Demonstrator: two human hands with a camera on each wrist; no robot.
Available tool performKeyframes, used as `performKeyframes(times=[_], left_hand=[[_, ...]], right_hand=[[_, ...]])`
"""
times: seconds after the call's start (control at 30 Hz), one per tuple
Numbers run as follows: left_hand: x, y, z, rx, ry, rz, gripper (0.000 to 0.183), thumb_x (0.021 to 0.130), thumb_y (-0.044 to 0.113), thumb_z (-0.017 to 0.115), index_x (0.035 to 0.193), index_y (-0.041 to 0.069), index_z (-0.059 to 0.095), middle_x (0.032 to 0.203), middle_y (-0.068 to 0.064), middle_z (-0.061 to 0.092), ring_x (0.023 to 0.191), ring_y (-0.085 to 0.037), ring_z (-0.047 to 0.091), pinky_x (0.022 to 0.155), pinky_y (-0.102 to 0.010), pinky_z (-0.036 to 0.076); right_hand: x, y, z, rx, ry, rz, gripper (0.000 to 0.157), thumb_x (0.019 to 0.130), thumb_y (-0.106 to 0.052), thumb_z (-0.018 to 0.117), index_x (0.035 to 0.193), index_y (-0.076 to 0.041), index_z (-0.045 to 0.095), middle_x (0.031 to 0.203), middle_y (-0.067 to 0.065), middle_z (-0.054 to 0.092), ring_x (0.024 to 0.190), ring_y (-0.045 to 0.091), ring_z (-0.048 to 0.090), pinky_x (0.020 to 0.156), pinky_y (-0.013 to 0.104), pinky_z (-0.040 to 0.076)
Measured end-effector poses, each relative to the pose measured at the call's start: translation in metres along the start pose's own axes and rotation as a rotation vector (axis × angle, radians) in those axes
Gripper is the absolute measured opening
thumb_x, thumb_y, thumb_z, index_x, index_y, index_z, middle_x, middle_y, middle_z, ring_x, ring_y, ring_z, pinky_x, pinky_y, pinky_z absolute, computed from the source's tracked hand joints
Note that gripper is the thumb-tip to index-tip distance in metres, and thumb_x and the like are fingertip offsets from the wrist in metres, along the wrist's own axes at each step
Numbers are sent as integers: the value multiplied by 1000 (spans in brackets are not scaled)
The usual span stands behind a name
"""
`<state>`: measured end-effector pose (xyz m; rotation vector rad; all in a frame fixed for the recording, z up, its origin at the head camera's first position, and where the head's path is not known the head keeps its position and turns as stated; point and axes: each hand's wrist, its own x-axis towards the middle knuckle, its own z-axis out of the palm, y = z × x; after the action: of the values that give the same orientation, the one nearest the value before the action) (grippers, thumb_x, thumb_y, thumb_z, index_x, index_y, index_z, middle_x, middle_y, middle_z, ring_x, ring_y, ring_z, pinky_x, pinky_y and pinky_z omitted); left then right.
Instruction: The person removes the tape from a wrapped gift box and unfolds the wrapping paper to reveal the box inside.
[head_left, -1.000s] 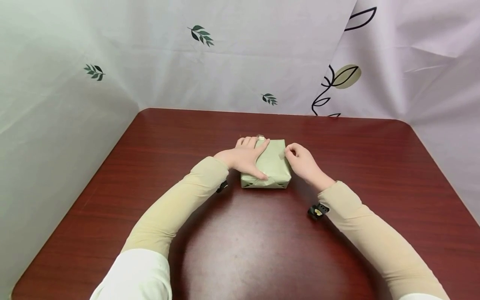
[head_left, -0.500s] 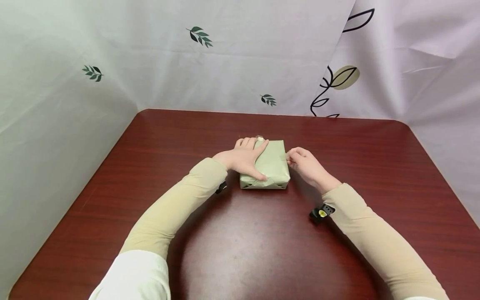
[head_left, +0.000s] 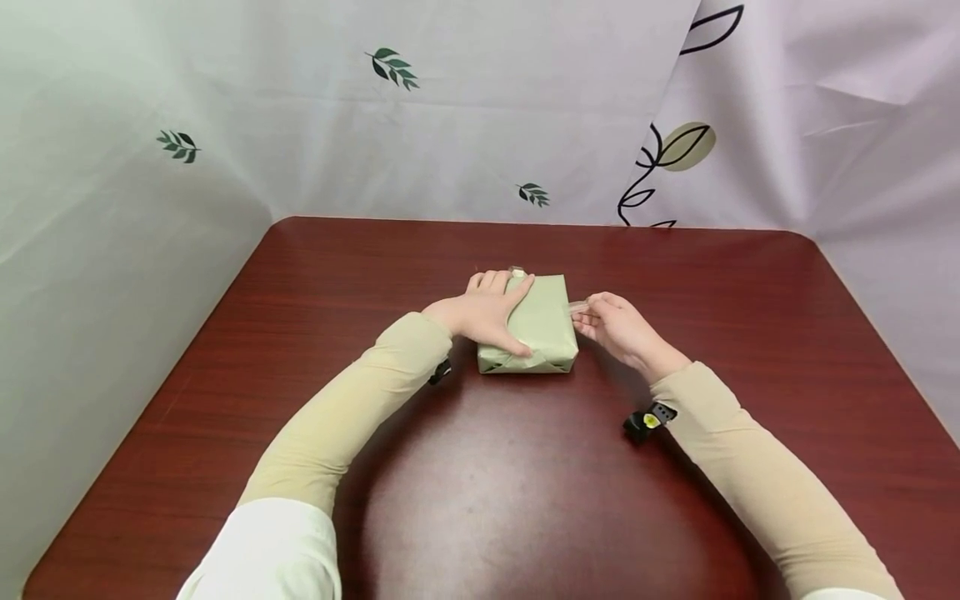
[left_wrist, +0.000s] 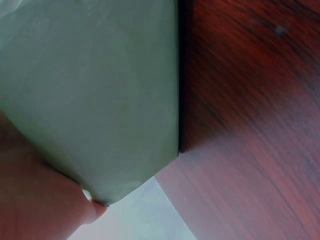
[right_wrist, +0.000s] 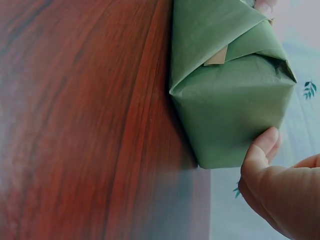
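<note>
A box wrapped in light green paper lies on the table; its near end shows folded flaps. My left hand rests spread over its left side, thumb towards the near edge. At the right edge, my right hand pinches a strip of clear tape that reaches from the box to the fingertips. In the right wrist view, the thumb and a finger sit close to the side of the wrapped box, where a bit of brown cardboard peeks out between folds. The left wrist view has the box's plain side.
A small shiny clear piece sticks up at the far edge of the box. The dark red wooden table ends at a pale curtain with leaf prints. Black cameras are strapped to the wrists.
My right hand has moved slightly right, away from the box's edge, and the tape strip now stretches between box and fingers. The left hand stays on the box.
</note>
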<state>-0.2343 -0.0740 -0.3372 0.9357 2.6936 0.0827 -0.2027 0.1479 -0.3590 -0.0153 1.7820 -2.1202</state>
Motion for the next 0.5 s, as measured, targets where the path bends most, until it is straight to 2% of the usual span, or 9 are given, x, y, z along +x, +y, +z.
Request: performKeyframes(times=[0.3,0.5], left_hand=[[0,1,-2,-13,0,4,115,71,66,64,153,11,7,145,-18,24,132,-31,21,108,-48,15],[0,1,-1,-18,-1,-5,114,71,66,64,154,12,7,146,-18,23,133,-31,20,108,-49,14]], right_hand=[[-2,-3,-4,20,24,59,15,99,-2,20,94,-5,34,89,7,51,78,7,59,76,17,50],[-3,-4,-6,52,25,83,14,100,-4,18,95,-6,30,84,4,57,76,7,63,75,17,52]])
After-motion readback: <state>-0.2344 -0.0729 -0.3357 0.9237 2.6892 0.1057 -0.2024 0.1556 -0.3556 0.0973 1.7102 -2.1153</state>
